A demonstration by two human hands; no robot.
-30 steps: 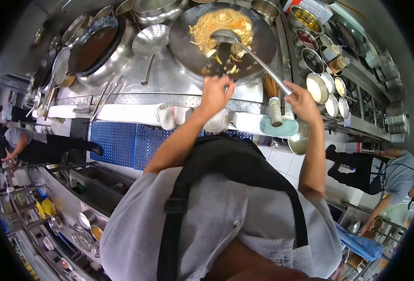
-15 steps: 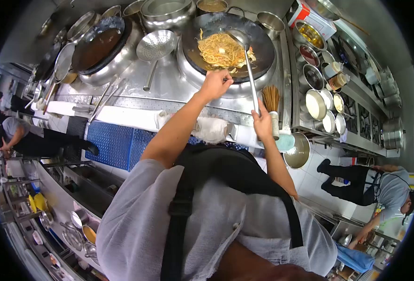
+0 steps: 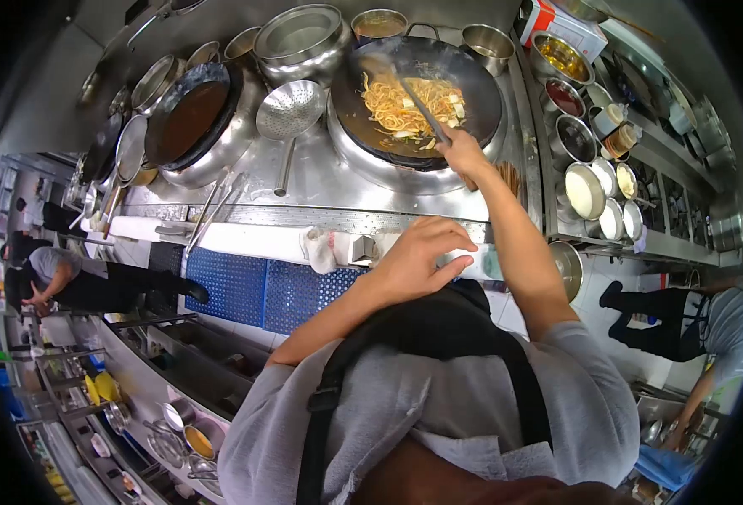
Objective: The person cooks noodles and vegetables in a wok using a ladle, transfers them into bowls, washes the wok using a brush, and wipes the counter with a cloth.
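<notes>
Noodles (image 3: 418,101) lie heaped with pale chunks in the middle of a dark wok (image 3: 350,111), which we see toward the right edge of the steel stove top (image 3: 249,172). Our right hand (image 3: 462,153) is closed around the handle of a ladle (image 3: 422,108), above the wok's near right rim. The ladle slants across the noodles, its bowl blurred near the wok's far left wall.

Our left hand (image 3: 426,254) holds nothing that we can make out: its fingers curl loosely, thumb apart, near the front edge of the stove top. We cannot tell whether it touches anything there.

Left of the wok, a perforated strainer (image 3: 291,109) lies with its handle toward the front edge. Farther toward the left edge we find a second wok (image 3: 235,91) with dark brown liquid in it. Along the back edge stand a large steel pot (image 3: 296,57) and, near the right back corner, a smaller pan (image 3: 488,61). A bristle brush (image 3: 510,178) sits near the right front corner, partly behind our right forearm. A white cloth (image 3: 318,250) hangs at the front edge, left of our left hand.
</notes>
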